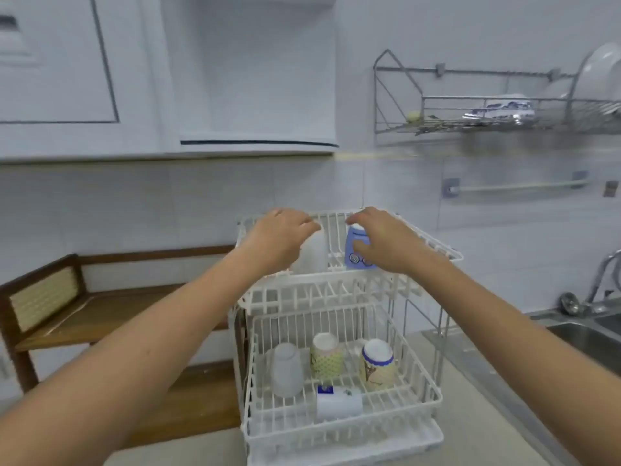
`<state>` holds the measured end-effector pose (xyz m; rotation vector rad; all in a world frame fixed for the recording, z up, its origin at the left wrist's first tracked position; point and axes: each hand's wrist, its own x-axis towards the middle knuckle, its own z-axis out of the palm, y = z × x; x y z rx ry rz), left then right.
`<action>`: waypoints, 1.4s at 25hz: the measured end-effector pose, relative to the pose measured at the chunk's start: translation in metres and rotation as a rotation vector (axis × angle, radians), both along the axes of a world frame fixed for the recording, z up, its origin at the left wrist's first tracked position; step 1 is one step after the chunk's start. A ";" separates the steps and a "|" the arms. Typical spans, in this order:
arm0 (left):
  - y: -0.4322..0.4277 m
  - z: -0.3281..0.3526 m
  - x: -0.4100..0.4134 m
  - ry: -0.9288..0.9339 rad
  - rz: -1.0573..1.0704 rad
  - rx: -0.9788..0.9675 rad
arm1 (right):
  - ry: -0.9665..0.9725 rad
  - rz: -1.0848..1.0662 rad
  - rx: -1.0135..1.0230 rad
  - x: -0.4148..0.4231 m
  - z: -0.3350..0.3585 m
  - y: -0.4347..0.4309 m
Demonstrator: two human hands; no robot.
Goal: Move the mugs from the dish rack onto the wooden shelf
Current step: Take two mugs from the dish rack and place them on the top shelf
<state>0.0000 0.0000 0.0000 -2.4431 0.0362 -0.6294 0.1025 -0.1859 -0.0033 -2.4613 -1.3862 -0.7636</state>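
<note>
A white two-tier dish rack (pixel 339 290) stands on the counter. In its top tier my left hand (pixel 279 240) wraps around a white mug (pixel 314 253), and my right hand (pixel 379 242) wraps around a blue mug (pixel 354 250) with spiral marks. Both mugs still rest in the rack. The lower tier holds a frosted cup (pixel 286 369), a yellow patterned mug (pixel 326 354), a cream mug with a blue rim (pixel 378 364) and a white mug lying on its side (pixel 339 403). The wooden shelf (pixel 100 314) stands to the left of the rack.
A metal wall rack (pixel 470 109) with dishes hangs at upper right, above a towel bar (pixel 514 186). A steel sink (pixel 591 338) and tap (pixel 605 277) lie at the right. White cabinets (pixel 84 79) hang overhead at left.
</note>
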 end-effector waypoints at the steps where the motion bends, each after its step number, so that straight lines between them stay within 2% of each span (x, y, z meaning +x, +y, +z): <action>1: 0.003 0.001 0.013 0.064 0.086 0.134 | -0.087 -0.061 -0.176 0.012 0.006 0.004; 4: 0.004 -0.001 0.045 0.262 0.245 0.502 | -0.337 -0.153 -0.596 0.042 0.014 0.017; 7: 0.006 -0.007 0.078 0.351 0.288 0.711 | -0.502 -0.186 -0.784 0.069 0.004 0.036; 10: 0.008 -0.016 0.098 0.419 0.296 0.784 | -0.552 -0.270 -0.899 0.087 -0.010 0.057; 13: 0.013 -0.023 0.108 0.430 0.264 0.811 | -0.652 -0.287 -0.957 0.098 -0.026 0.072; 18: 0.030 -0.016 0.089 0.270 0.252 0.539 | -0.823 -0.197 -0.876 0.101 -0.014 0.069; 20: 0.036 -0.010 0.067 0.121 0.259 0.300 | -0.716 -0.158 -0.730 0.103 0.004 0.055; 22: 0.042 -0.002 0.039 -0.082 0.220 0.026 | -0.528 -0.124 -0.515 0.099 0.023 0.039; 25: 0.055 0.001 -0.017 -0.426 0.054 -0.212 | -0.087 0.057 -0.074 0.086 0.036 0.023; 28: 0.067 -0.014 -0.078 -0.616 0.081 -0.362 | 0.373 0.406 0.322 0.042 0.032 0.014; 31: 0.084 -0.037 -0.126 -0.730 0.167 -0.657 | 0.675 0.664 0.477 -0.023 0.019 0.028; 35: 0.133 -0.060 -0.164 -0.859 0.213 -1.022 | 0.962 0.891 0.535 -0.107 -0.002 0.080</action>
